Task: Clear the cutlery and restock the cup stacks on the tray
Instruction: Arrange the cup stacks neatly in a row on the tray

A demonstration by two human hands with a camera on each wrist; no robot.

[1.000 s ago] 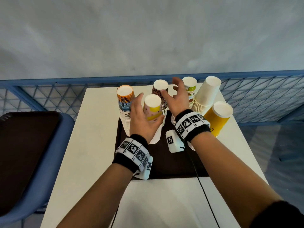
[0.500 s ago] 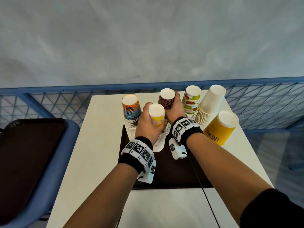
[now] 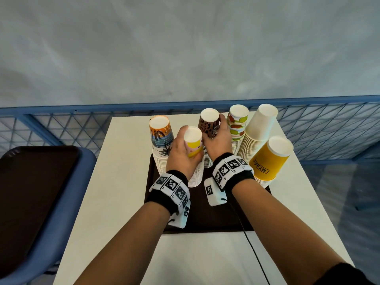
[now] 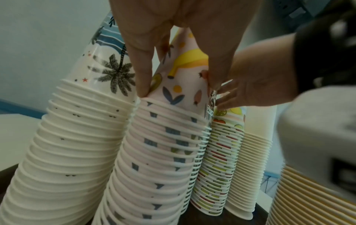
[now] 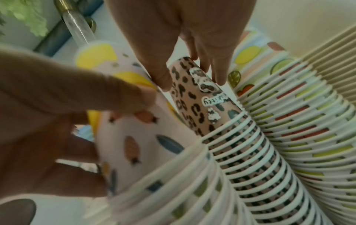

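Head view shows a dark tray (image 3: 156,194) on a white counter (image 3: 123,182), with six stacks of upturned paper cups crowded along its far end. The left hand (image 3: 181,155) wraps the top of the pink fruit-print stack (image 3: 193,140), thumb on one side and fingers on the other. The right hand (image 3: 218,138) grips the top cup of the leopard-print stack (image 3: 208,124), which stands just behind and to the right of the pink one.

From the left wrist, the fingers (image 4: 142,73) run down the pink cup's wall to the first rim beneath it. From the right wrist, the thumb and fingers pinch the leopard cup near its upturned base.

The palm-tree stack (image 3: 161,138) stands at the tray's left, touching the pink stack. Right of the leopard stack come the citrus-print stack (image 3: 237,124), a plain cream stack (image 3: 259,128) that leans right, and a yellow stack (image 3: 269,159) marked HEY JUICE at the tray's right edge.

A second dark tray (image 3: 30,192) lies on a blue chair (image 3: 61,219) left of the counter. A blue mesh railing (image 3: 329,128) runs behind.
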